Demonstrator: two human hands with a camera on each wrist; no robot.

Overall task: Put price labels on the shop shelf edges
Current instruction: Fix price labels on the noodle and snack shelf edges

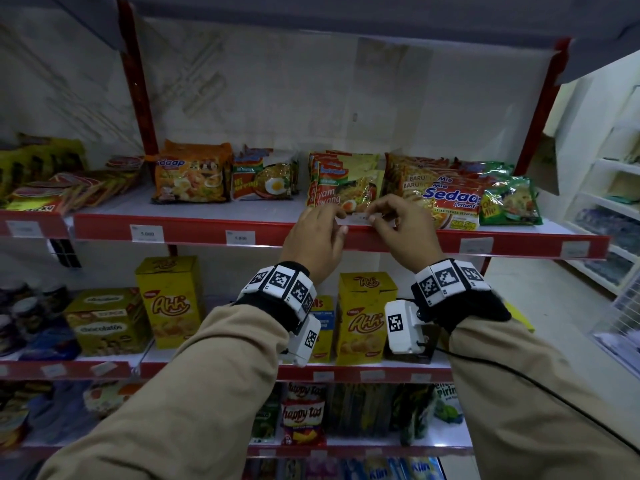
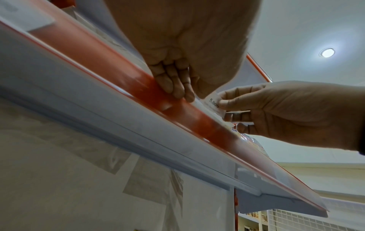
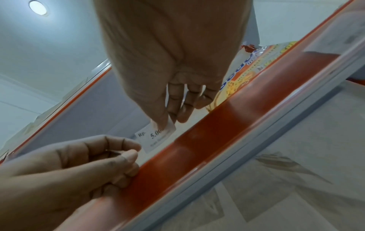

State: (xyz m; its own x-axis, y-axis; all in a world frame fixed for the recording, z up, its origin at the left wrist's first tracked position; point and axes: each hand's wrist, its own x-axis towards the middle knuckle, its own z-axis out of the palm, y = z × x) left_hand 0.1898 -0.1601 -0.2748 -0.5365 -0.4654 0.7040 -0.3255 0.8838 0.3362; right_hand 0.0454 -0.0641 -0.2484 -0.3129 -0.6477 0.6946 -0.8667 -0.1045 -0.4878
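Head view. A white price label is held level at the top lip of the red shelf edge, in front of the yellow noodle packets. The left hand pinches the label's left end; the right hand pinches its right end. Holding both ends probably keeps the slip flat and parallel to the edge so it can drop into the strip. Two fitted labels sit on the same edge to the left of the held one, and two more to its right; the gap under the hands appears to be the next slot.

Left wrist view. The lower fingers of the left hand are curled onto the face of the shelf edge, likely as a brace; how thumb and forefinger meet the label is hidden here. The right hand grips the label just above the shelf edge, thumb and forefinger closed on it.

Right wrist view. The label, printed "Rp 5.00…", hangs from the right hand, whose thumb and forefinger are clamped on its upper corner. The left hand holds the opposite end, just above the shelf edge. The label is not yet seated.
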